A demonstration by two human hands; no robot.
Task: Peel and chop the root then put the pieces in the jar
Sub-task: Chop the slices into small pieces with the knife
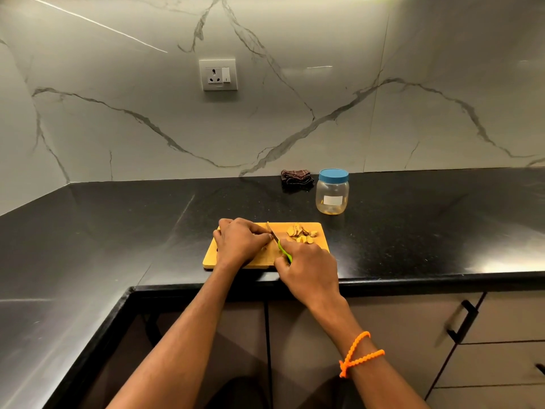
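A wooden cutting board (320,234) lies on the black counter near its front edge. My left hand (240,242) sits curled on the board's left half, its fingertips holding the root down; the root itself is almost wholly hidden under the fingers. My right hand (309,268) grips a knife with a green handle (284,251), and the blade (273,233) points away from me, right beside my left fingertips. A pile of yellow-brown cut pieces (301,233) lies on the board's right half. The clear plastic jar (332,192) with a blue lid stands behind the board to the right, lid on.
A folded dark cloth (296,178) lies against the marble wall left of the jar. A wall socket (218,74) sits above the counter. The counter edge runs just under my wrists, with cabinet drawers and a black handle (461,321) below at right.
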